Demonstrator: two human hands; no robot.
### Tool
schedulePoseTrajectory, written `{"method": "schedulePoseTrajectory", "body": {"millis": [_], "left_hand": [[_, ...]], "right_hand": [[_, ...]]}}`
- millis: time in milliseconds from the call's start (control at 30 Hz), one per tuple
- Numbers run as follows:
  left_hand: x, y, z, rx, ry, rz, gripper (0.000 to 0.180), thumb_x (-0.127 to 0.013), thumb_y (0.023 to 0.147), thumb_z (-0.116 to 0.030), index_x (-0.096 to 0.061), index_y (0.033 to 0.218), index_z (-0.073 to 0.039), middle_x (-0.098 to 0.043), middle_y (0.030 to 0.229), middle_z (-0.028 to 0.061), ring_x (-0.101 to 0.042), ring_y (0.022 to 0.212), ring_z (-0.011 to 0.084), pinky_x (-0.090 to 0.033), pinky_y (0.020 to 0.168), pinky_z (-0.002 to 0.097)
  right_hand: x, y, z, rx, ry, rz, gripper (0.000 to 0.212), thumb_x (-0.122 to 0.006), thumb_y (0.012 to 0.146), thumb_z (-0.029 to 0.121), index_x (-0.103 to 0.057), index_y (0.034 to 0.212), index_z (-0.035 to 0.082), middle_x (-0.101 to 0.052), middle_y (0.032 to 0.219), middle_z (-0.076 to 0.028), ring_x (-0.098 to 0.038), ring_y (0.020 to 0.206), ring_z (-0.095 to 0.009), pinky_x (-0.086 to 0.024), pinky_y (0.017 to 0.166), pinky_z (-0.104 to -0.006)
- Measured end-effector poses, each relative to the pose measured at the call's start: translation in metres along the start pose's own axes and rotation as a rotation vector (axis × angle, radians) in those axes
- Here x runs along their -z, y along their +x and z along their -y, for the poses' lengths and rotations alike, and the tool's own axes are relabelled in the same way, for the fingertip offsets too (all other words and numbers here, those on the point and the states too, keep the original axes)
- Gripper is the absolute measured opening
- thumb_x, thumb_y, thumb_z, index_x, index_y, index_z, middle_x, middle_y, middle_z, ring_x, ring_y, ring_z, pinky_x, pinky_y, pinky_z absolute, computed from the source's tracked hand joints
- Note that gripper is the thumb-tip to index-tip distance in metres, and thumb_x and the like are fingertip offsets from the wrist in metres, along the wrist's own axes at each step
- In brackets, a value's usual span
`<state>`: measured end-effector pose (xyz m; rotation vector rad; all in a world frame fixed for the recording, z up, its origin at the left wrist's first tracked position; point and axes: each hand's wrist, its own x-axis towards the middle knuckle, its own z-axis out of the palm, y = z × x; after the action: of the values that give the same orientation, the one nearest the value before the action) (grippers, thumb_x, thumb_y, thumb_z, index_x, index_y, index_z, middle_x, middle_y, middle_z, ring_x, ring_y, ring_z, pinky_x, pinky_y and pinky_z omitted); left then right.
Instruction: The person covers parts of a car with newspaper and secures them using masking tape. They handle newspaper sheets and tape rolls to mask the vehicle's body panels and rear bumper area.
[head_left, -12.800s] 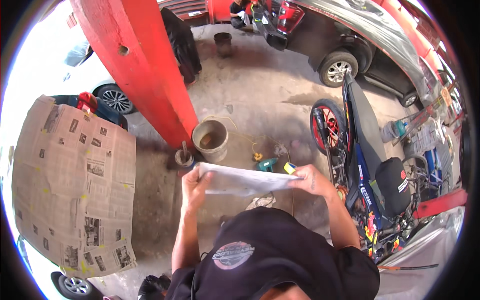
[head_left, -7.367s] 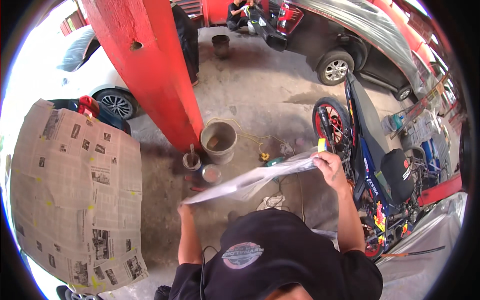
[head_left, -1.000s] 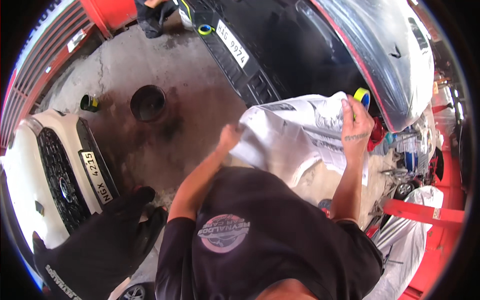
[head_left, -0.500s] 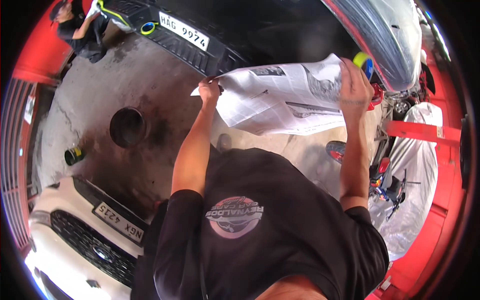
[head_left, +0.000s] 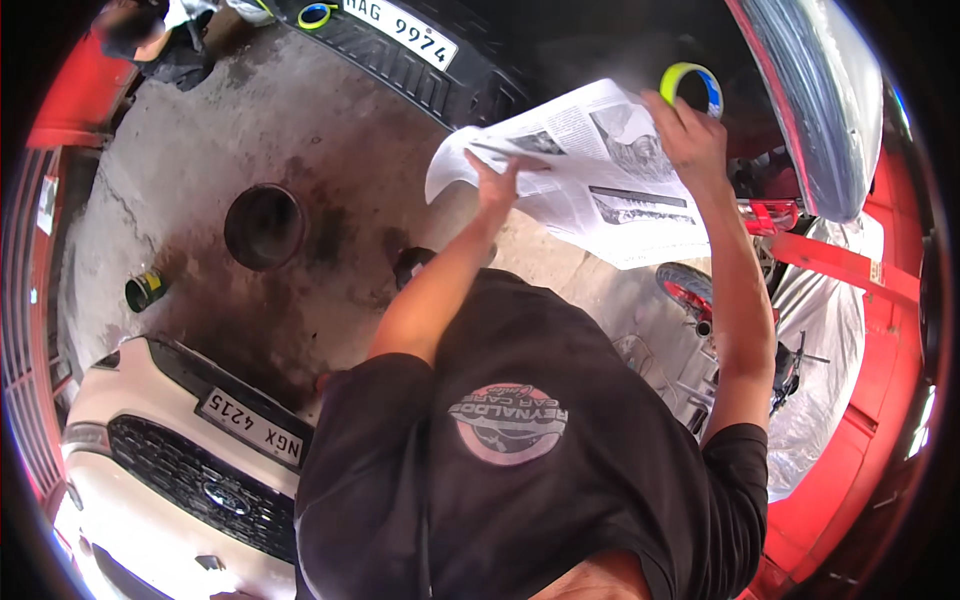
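A printed newspaper sheet [head_left: 625,185] is spread in front of me, below the dark rear of a vehicle. My right hand [head_left: 692,142] is closed at its upper right edge. A roll of yellow tape with a blue core [head_left: 692,82] stands at the fingertips of that hand; exactly how the fingers hold it is partly hidden. My left hand [head_left: 497,185] lies against the left part of the sheet, thumb and fingers apart. The sheet's left end curls beyond it.
Another yellow tape roll [head_left: 316,15] sits on the black bumper [head_left: 400,65]. On the floor are a dark round tub [head_left: 265,227] and a small can [head_left: 146,290]. A white car [head_left: 190,480] stands behind left, a motorcycle [head_left: 690,290] at right. A person [head_left: 175,50] crouches far left.
My left hand has moved right from the sheet's left corner onto its printed face, its fingers spreading. The right hand and tape roll have shifted slightly left and up. The view has shifted.
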<state>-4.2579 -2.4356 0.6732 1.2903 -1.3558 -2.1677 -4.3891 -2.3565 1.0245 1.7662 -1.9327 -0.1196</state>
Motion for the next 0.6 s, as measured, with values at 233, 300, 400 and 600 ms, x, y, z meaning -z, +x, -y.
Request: {"method": "schedulePoseTrajectory", "body": {"millis": [233, 300, 400, 600], "left_hand": [[-0.060, -0.001, -0.037, -0.233, -0.020, 0.286, 0.104, -0.079, 0.083, -0.021, -0.010, 0.154, 0.009, -0.036, 0.152, 0.0322, -0.044, 0.137, 0.0403, -0.038, 0.112, 0.0395], [-0.073, -0.005, -0.063, -0.136, -0.013, 0.287, 0.108, -0.078, 0.084, -0.024, -0.002, 0.156, 0.005, -0.036, 0.152, 0.0311, -0.054, 0.127, 0.0425, -0.055, 0.089, 0.0405], [-0.069, -0.012, -0.083, 0.085, -0.067, 0.382, 0.116, -0.076, 0.086, -0.029, 0.011, 0.157, -0.003, -0.035, 0.153, 0.0300, -0.065, 0.109, 0.0442, -0.059, 0.049, 0.0355], [-0.073, -0.028, -0.098, -0.103, -0.041, 0.492, 0.132, -0.082, 0.079, -0.051, 0.016, 0.158, -0.010, -0.015, 0.162, 0.0271, -0.034, 0.144, 0.0412, -0.056, 0.090, 0.0518]], "right_hand": [[-0.018, 0.070, -0.004, 0.304, -0.042, 0.135, 0.034, -0.063, 0.081, 0.009, -0.069, 0.115, 0.008, -0.057, 0.081, -0.006, -0.065, 0.065, -0.022, -0.054, 0.058, -0.0345], [-0.029, 0.076, -0.014, 0.349, -0.089, 0.109, 0.033, -0.063, 0.082, 0.009, -0.069, 0.114, 0.008, -0.057, 0.079, -0.006, -0.064, 0.065, -0.021, -0.053, 0.058, -0.0342], [-0.037, 0.086, -0.027, 0.386, -0.076, 0.110, 0.024, -0.063, 0.086, 0.012, -0.069, 0.108, 0.007, -0.058, 0.075, -0.006, -0.065, 0.063, -0.021, -0.053, 0.056, -0.0349], [-0.063, 0.108, -0.022, 0.511, -0.100, 0.137, 0.015, -0.062, 0.083, 0.010, -0.066, 0.097, 0.006, -0.063, 0.072, -0.009, -0.069, 0.063, -0.022, -0.055, 0.056, -0.0351]]}}
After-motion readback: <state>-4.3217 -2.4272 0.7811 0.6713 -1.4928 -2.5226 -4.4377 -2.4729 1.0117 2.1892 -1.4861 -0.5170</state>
